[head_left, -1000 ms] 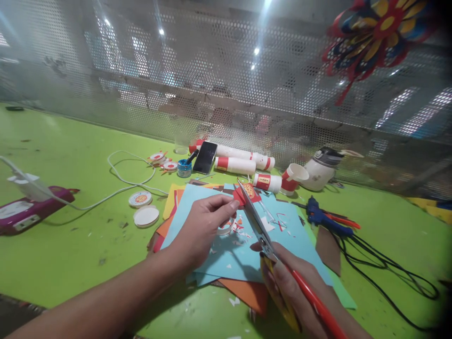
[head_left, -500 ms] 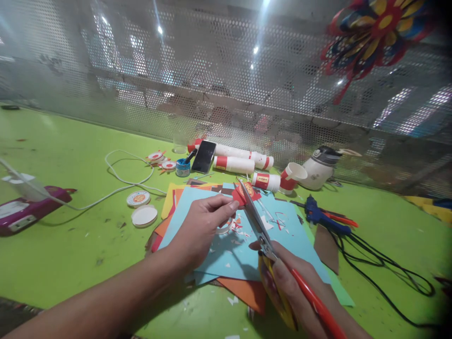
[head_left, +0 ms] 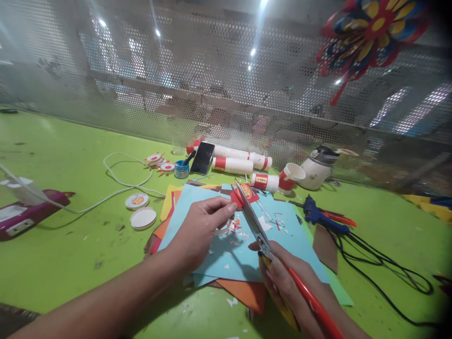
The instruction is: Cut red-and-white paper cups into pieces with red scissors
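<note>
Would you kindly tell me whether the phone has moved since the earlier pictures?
No, it appears not: the phone keeps the same place beside the blue jar; both drift slightly left together, suggesting only the view shifted.

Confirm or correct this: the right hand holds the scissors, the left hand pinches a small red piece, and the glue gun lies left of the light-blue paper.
One thing is wrong: the glue gun lies to the right of the light-blue paper, as the head view shows. The right hand does hold the scissors, and the left hand pinches a small red piece.
</note>
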